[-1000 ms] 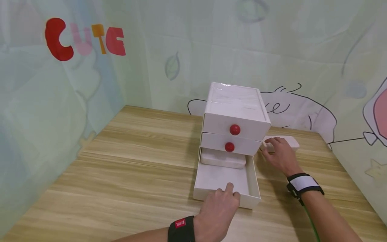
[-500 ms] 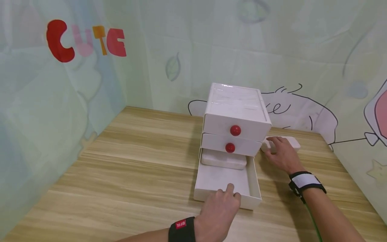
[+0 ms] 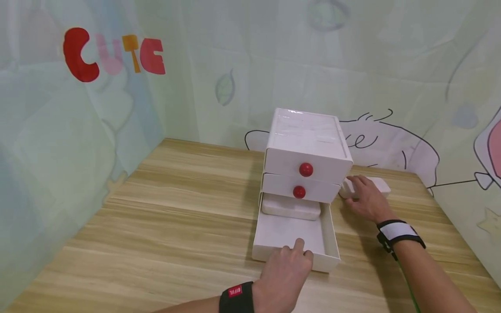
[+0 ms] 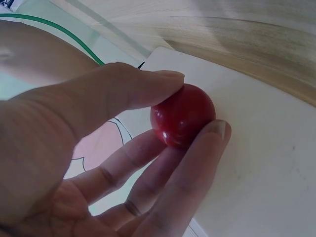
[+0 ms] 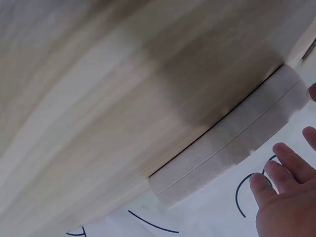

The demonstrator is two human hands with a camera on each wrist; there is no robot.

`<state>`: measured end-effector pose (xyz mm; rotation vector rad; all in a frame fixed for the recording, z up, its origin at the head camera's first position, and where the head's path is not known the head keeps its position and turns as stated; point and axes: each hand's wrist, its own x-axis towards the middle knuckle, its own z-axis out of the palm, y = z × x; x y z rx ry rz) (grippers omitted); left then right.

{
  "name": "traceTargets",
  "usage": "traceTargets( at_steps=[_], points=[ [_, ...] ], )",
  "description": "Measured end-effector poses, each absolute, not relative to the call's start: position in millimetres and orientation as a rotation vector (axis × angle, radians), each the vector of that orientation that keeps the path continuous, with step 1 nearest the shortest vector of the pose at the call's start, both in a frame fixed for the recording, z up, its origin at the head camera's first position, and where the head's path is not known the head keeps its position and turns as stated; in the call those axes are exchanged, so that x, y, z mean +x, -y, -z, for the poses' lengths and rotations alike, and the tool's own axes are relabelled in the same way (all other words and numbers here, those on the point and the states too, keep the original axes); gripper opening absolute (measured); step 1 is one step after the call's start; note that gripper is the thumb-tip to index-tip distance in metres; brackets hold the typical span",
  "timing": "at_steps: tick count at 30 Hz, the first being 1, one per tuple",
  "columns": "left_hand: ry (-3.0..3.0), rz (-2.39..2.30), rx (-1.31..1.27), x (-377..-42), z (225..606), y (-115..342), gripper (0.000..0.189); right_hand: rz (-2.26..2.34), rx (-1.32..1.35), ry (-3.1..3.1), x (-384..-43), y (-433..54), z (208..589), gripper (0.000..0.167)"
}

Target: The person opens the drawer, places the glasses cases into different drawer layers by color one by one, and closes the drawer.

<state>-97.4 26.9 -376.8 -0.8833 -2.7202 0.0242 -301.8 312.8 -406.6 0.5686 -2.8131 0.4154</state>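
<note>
A white desktop drawer unit (image 3: 309, 134) stands on the table, its bottom drawer (image 3: 328, 263) pulled far out. My left hand (image 3: 283, 276) is at that drawer's front; in the left wrist view, its thumb and fingers pinch a glossy red knob (image 4: 180, 116). Inside the drawer, toward the back, lies a pale flat block (image 3: 289, 207) with rounded corners. My right hand (image 3: 369, 201) is over the left end of another pale rounded block (image 3: 381, 186), to the right of the unit. The right wrist view shows the fingers loosely spread beside this block (image 5: 227, 138), which has a seam along its side.
Above the open drawer, the middle drawer (image 3: 274, 183) and top drawer (image 3: 283, 161) are closed, each with a red knob. Wood-grain table (image 3: 176, 217) extends to the left. Printed fabric walls (image 3: 188, 87) enclose the back and sides.
The view shifts slightly, so everything sits a little lower and further right in the picture. Both hands keep about the same places at the drawer and the block.
</note>
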Motion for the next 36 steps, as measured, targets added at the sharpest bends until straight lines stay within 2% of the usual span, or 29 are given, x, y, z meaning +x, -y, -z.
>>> traceTargets(
  at_steps=[11,25,36],
  points=[
    [2.658,-0.043,-0.823,-94,384,-31,0.018,-0.426,0.576,2.915,-303,-331,414,0.073],
    [2.657,-0.070,-0.821,-95,380,-28,0.025,-0.376,0.516,3.045,-319,-331,404,0.079],
    [2.676,-0.050,-0.826,-95,380,-29,0.023,-0.323,0.609,3.013,-323,-339,405,0.072]
  ],
)
